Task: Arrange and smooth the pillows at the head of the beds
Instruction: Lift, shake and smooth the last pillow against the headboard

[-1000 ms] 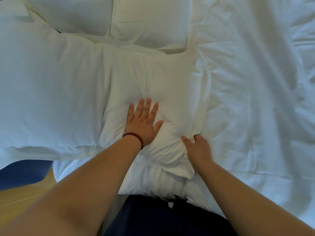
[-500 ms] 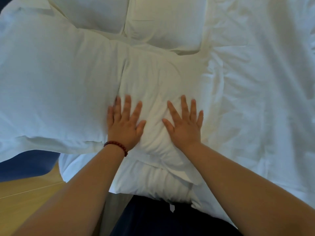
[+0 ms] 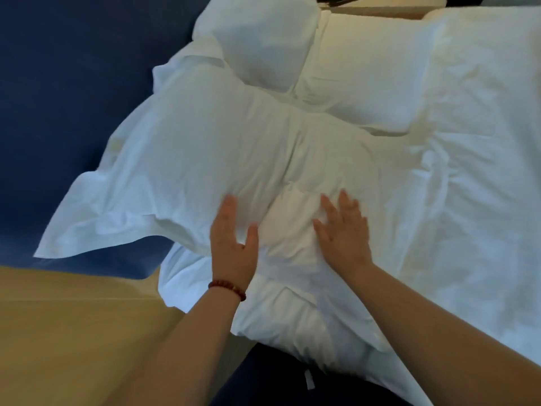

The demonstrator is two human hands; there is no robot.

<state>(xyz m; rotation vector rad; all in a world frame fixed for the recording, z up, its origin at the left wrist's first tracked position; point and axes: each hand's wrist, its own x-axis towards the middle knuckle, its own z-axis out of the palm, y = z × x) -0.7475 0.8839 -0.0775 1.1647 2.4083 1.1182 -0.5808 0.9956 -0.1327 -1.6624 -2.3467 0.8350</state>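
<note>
The near pillow (image 3: 316, 183), white and creased, lies at the head of the bed, at its near edge. Both hands rest on its near half.

- Right hand (image 3: 344, 232): flat on the pillow top, palm down, fingers straight and slightly spread, thumb out to the side. It grips nothing. The fabric dips under the palm.
- Left hand (image 3: 232, 250): flat, palm down, fingers straight and together, thumb spread wide. It lies along the seam where the near pillow meets the large pillow (image 3: 187, 171), with the fingers on the large pillow's side and the thumb towards the near pillow. It grips nothing. The fingertips are blurred.
- A red bead bracelet (image 3: 227, 289) sits on the left wrist.

The large pillow touches the near pillow on the left. Its flat border overhangs the edge of the bed, above the blue surface (image 3: 73, 98).

A lower pillow (image 3: 295, 320) lies under the near pillow and projects towards the person.

Two more pillows lie further away, side by side and touching each other: the far left pillow (image 3: 263, 45) and the far right pillow (image 3: 369, 83). The near edges of both meet the large pillow and the near pillow.

A wrinkled white duvet (image 3: 474, 200) covers the bed to the right of the pillows.

A tan floor (image 3: 73, 332) shows at lower left. A dark garment (image 3: 287, 385) on the person shows at the bottom edge.
</note>
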